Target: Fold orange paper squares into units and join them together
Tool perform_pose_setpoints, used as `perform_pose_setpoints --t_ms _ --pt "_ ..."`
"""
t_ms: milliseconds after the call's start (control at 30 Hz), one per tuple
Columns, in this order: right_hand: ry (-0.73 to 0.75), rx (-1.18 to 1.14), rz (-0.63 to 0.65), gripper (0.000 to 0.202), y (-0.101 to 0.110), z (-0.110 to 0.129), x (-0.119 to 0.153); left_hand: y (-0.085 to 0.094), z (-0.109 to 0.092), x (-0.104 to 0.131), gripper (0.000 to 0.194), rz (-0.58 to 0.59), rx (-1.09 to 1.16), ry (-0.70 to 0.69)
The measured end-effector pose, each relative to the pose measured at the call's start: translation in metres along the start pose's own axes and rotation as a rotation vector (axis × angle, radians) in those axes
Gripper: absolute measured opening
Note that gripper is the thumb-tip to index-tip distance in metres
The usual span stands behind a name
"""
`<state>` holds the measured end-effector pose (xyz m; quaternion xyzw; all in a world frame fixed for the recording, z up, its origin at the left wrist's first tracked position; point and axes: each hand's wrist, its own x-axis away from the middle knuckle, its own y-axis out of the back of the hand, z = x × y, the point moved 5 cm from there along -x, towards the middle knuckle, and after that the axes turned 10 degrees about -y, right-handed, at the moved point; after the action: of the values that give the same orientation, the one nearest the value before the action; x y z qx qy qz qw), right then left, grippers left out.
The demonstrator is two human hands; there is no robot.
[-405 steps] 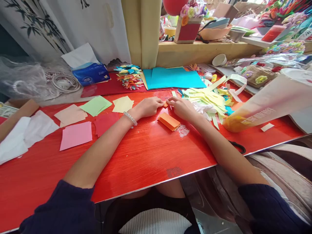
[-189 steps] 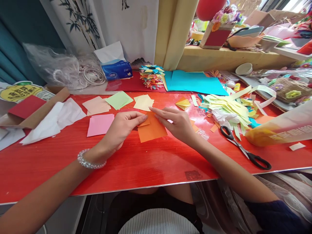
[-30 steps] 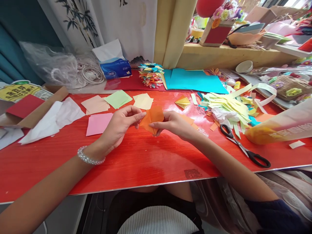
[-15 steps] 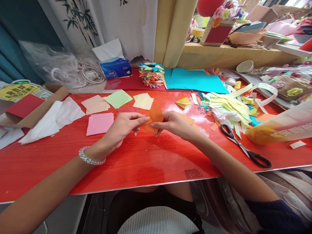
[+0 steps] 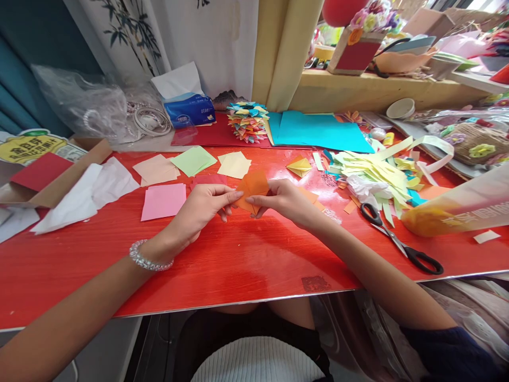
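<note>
An orange piece of folded paper (image 5: 253,184) is held just above the red table (image 5: 222,265). My left hand (image 5: 207,208) pinches its left side between thumb and fingers. On the other side, my right hand (image 5: 283,200) grips the paper's lower right, thumb on top. Fingertips behind the sheet are partly hidden. Beyond my right hand lies a small folded yellow-orange paper piece (image 5: 299,167). Stacks of square paper lie near my left hand: pink (image 5: 163,202), peach (image 5: 156,170), green (image 5: 194,161) and cream (image 5: 234,165).
Black-handled scissors (image 5: 401,240) lie at the right by a heap of paper strips (image 5: 369,172). A multicoloured paper ball (image 5: 248,122) stands at the back beside blue sheets (image 5: 322,131). A tissue pack (image 5: 189,110) is behind, and a cardboard box (image 5: 59,178) sits at the left.
The orange paper has turned slightly and its upper part now faces the camera more flatly. Both hands stay almost in place, still gripping it.
</note>
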<state>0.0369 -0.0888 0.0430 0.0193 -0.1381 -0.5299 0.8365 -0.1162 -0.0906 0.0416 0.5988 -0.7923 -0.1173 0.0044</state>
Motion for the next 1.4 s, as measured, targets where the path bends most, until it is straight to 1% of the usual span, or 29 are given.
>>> perform_pose_setpoints --t_ms 100,233,367,500,667,800,967,1133,1200,1300,1400 --pt "0.008 -0.003 -0.014 0.02 0.001 0.001 0.0 0.0 0.001 0.0 0.027 0.0 0.035 -0.031" --pt "-0.007 -0.024 -0.01 0.018 0.0 0.001 0.0 0.0 0.003 0.0 0.025 0.0 0.062 -0.033" --pt "-0.039 -0.089 -0.006 0.019 -0.002 -0.001 -0.001 -0.002 0.001 0.001 0.021 0.006 0.054 -0.038" --pt "-0.011 -0.089 -0.01 0.02 -0.002 0.0 -0.002 -0.002 -0.002 0.001 0.022 0.021 -0.005 -0.018" --pt "-0.01 0.017 0.05 0.026 -0.004 0.002 0.002 -0.001 -0.006 -0.001 0.02 0.012 -0.123 -0.036" --pt "-0.041 -0.068 0.084 0.028 -0.007 -0.001 0.001 -0.001 -0.003 0.0 0.023 -0.004 -0.117 -0.018" --pt "-0.103 -0.163 0.09 0.029 -0.008 -0.004 0.0 0.0 -0.003 0.001 0.027 -0.035 -0.112 -0.058" --pt "-0.099 -0.175 0.22 0.026 -0.015 0.001 0.004 -0.001 -0.002 0.002 0.025 -0.042 -0.086 -0.064" --pt "-0.083 -0.196 0.242 0.027 -0.015 0.002 0.005 0.0 -0.002 0.002 0.024 -0.064 -0.071 -0.069" --pt "-0.077 -0.236 0.208 0.024 -0.013 -0.001 0.002 0.0 -0.003 0.001 0.022 -0.065 -0.028 -0.073" --pt "-0.112 -0.252 0.119 0.021 -0.009 -0.006 -0.002 -0.002 -0.003 0.001 0.022 -0.004 -0.004 -0.053"
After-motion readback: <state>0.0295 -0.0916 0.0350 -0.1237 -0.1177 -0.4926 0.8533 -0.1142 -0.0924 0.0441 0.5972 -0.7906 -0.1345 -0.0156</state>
